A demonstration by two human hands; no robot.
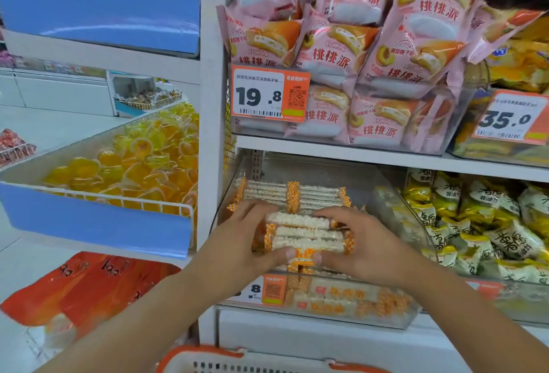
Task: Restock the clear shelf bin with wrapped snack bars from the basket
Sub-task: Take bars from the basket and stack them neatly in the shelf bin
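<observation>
A clear shelf bin (395, 317) stands on the lower shelf, partly filled with wrapped rice snack bars with orange checked ends. A row of those bars (292, 193) lies at the back of the bin. Over the bin's front half, my left hand (237, 242) and my right hand (361, 242) grip a small stack of snack bars (303, 231) from both sides, thumbs on its near edge. The orange basket (208, 362) shows only its rim at the bottom edge; its contents are hidden.
Pink cake packs (350, 55) fill the bin on the shelf above, behind an orange 19.8 price tag (269, 93). Yellow-green snack bags (481, 230) lie to the right. A tray of yellow jelly cups (133, 164) and red packets (83, 286) sit left.
</observation>
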